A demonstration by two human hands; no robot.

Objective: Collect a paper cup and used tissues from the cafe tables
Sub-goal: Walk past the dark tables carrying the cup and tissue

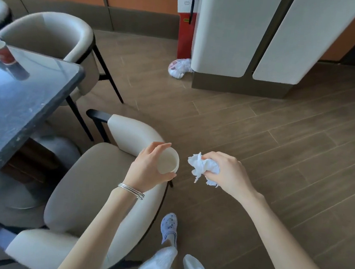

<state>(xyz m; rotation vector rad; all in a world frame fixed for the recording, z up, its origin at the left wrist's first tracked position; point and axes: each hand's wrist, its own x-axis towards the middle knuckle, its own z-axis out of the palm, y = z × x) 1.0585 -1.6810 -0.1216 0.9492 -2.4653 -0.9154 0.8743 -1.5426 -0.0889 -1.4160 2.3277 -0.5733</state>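
The wood-plank floor (279, 144) takes up most of the room, running from the person's feet out to the far wall. At the far right stand two tall white rounded panels (223, 30) on a dark base. On the left is a dark stone table (23, 102), its glossy top catching the light. A beige padded chair (85, 179) with black legs sits at the table's near corner, right in front of the person, and a second matching chair (52, 33) is tucked in at the far side. Against the far wall, just left of the white panels, there's a red and white stand (186, 26), and a crumpled plastic bag (179, 67) lies on the floor at its foot. Both of the person's bare arms reach forward over the near chair and the floor. The left hand (145, 170) holds a white paper cup (168, 160) above the chair's backrest, thumb and fingers wrapped round its side, the open mouth tipped to the right. The right hand (227, 173), just beside it over the floor, clutches a wad of white tissues (202, 167) with curled fingers, loose ends sticking out left and below. A red-banded cup (3, 53) stands on the table at the far left. Near the bottom, a pale clog (169, 228) shows on the floor, and thin silver bangles (131, 191) circle the left wrist.
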